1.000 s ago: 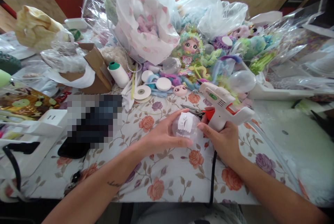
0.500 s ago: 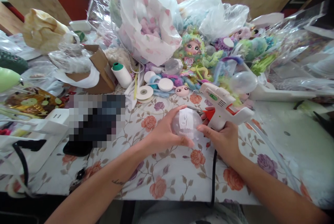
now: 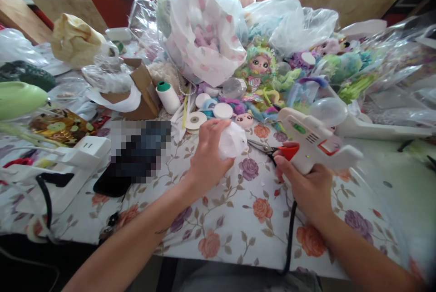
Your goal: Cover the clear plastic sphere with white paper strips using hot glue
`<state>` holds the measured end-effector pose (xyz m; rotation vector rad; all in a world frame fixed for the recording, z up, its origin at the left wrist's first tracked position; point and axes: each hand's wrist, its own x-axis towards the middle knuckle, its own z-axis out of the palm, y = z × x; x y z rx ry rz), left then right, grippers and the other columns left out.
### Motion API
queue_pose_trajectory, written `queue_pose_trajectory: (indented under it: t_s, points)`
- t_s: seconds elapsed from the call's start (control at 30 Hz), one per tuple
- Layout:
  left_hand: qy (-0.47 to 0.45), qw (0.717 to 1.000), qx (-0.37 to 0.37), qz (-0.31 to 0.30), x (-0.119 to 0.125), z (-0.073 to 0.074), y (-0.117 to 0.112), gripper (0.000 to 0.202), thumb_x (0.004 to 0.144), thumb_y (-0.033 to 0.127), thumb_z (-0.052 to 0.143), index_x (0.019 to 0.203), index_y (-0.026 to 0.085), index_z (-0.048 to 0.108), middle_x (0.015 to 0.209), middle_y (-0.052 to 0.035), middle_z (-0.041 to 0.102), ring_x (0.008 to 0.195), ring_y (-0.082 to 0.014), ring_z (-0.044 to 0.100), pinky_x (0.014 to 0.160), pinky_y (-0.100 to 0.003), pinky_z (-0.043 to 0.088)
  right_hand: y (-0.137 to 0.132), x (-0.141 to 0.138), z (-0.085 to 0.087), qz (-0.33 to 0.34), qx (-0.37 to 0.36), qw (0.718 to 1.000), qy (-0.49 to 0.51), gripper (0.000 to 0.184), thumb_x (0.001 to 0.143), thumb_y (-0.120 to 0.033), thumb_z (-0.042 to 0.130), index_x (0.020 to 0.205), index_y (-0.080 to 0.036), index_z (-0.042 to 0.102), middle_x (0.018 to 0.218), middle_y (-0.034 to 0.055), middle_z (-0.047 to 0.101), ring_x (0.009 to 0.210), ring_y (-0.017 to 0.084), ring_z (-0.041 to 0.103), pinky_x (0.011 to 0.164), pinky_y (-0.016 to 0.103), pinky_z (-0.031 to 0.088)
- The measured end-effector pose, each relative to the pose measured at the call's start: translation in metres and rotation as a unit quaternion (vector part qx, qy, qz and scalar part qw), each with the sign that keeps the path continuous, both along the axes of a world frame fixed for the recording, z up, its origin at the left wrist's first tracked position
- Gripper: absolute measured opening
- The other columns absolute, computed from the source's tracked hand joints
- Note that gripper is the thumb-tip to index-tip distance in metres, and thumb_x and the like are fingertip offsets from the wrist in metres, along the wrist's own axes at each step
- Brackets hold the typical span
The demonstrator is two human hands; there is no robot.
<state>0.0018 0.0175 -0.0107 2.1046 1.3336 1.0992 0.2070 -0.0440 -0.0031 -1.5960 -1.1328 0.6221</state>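
My left hand [image 3: 211,155] curls around a see-through plastic ball [image 3: 232,140] with white material over or inside it. The ball is just above the flowered tablecloth, and my fingers hide its left side. My right hand [image 3: 303,183] grips a white glue gun [image 3: 313,140] with a red-orange nozzle end pointing left. Scissors [image 3: 260,146] with black handles lie between the two hands, blades toward the ball. Their handles reach my right fingers; I cannot tell whether those fingers hold them too. A black cord [image 3: 291,233] drops from below my right hand over the table edge.
A spool of ribbon [image 3: 195,120], a thread cone [image 3: 166,97] and a doll face [image 3: 244,120] lie beyond my hands. Further back are a doll [image 3: 260,67] and plastic bags [image 3: 207,51]. On the left are a black phone [image 3: 109,180] and a power strip [image 3: 73,169].
My left hand has moved left with the ball and turned it, so the printed white strip no longer faces me. My right hand has drawn the glue gun right, away from the ball. The scissors show more.
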Motion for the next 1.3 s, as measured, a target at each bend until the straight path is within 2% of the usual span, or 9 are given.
queue_pose_trajectory:
  t_s: [0.07,0.17,0.43,0.57,0.7,0.77,0.93,1.1,1.3]
  points:
    - [-0.018,1.0,-0.001,-0.006,-0.003,0.002,0.003,0.07,0.075,0.016,0.071,0.136,0.027,0.04,0.147,-0.0115,0.039,0.145,-0.0337,0.03,0.114,-0.048,0.035,-0.003,0.0,0.001,0.007,0.017,1.0,-0.002,0.02,0.078,-0.042,0.076,0.085,-0.023,0.073,0.07,0.0013,0.072,0.054,0.016,0.061,0.049,0.031,0.052]
    - [-0.07,0.994,-0.075,-0.03,-0.004,0.005,0.001,0.081,0.072,0.024,0.079,0.141,0.031,0.037,0.152,-0.0086,0.039,0.143,-0.0334,0.035,0.112,-0.044,0.038,-0.004,-0.004,-0.001,0.013,0.004,1.0,0.009,0.025,0.075,-0.046,0.078,0.088,-0.025,0.072,0.081,0.0023,0.076,0.053,0.016,0.06,0.049,0.033,0.052]
    - [-0.126,0.962,-0.183,-0.159,0.007,-0.003,-0.018,0.086,0.071,0.028,0.082,0.145,0.036,0.037,0.155,-0.0061,0.04,0.137,-0.032,0.045,0.104,-0.041,0.048,0.003,-0.007,-0.006,-0.015,-0.063,0.997,-0.038,0.046,0.052,-0.058,0.086,0.08,-0.023,0.074,0.065,0.0018,0.071,0.061,0.024,0.064,0.063,0.043,0.055]
    - [-0.158,0.928,-0.275,-0.194,0.003,0.005,-0.017,0.095,0.069,0.035,0.085,0.149,0.035,0.034,0.157,-0.008,0.038,0.138,-0.0348,0.043,0.104,-0.044,0.049,0.004,-0.004,-0.007,-0.006,-0.054,0.998,-0.03,0.051,0.053,-0.06,0.086,0.086,-0.023,0.075,0.065,0.0022,0.071,0.06,0.023,0.064,0.056,0.039,0.055]
    - [-0.207,0.892,-0.322,-0.239,0.0,0.016,-0.013,0.078,0.082,0.032,0.07,0.152,0.034,0.035,0.159,-0.005,0.038,0.142,-0.0322,0.041,0.11,-0.043,0.045,0.004,-0.002,-0.007,0.015,-0.044,0.999,0.019,0.048,0.058,-0.051,0.087,0.096,-0.024,0.074,0.068,0.0007,0.071,0.054,0.019,0.061,0.042,0.03,0.052]
    - [-0.211,0.895,-0.316,-0.235,0.001,0.018,-0.012,0.073,0.083,0.028,0.067,0.15,0.033,0.039,0.158,-0.0042,0.04,0.141,-0.0321,0.042,0.108,-0.041,0.046,0.004,-0.002,-0.007,0.015,-0.046,0.998,0.033,0.046,0.058,-0.048,0.087,0.096,-0.024,0.074,0.071,0.0012,0.072,0.054,0.019,0.062,0.039,0.028,0.051]
    - [-0.168,0.918,-0.293,-0.207,-0.001,0.014,-0.01,0.077,0.078,0.028,0.071,0.149,0.029,0.042,0.144,-0.0085,0.054,0.122,-0.032,0.057,0.087,-0.036,0.057,0.004,-0.003,-0.006,0.012,-0.061,0.997,0.035,0.045,0.056,-0.044,0.088,0.092,-0.022,0.074,0.075,0.0029,0.073,0.056,0.019,0.062,0.038,0.027,0.05]
    - [-0.07,0.961,-0.199,-0.176,-0.005,0.01,-0.01,0.073,0.077,0.035,0.073,0.145,0.031,0.046,0.134,-0.0068,0.06,0.109,-0.0267,0.061,0.088,-0.035,0.054,0.005,-0.005,-0.004,0.014,-0.076,0.996,0.033,0.045,0.056,-0.044,0.087,0.093,-0.022,0.075,0.069,0.0013,0.071,0.052,0.017,0.059,0.04,0.028,0.051]
    - [-0.081,0.959,-0.215,-0.167,-0.002,0.013,-0.01,0.071,0.075,0.035,0.075,0.141,0.029,0.048,0.135,-0.0077,0.059,0.111,-0.0273,0.061,0.092,-0.037,0.053,0.005,-0.003,-0.005,0.009,-0.08,0.996,0.031,0.041,0.054,-0.043,0.087,0.088,-0.023,0.076,0.058,-0.0005,0.066,0.045,0.016,0.054,0.034,0.027,0.045]
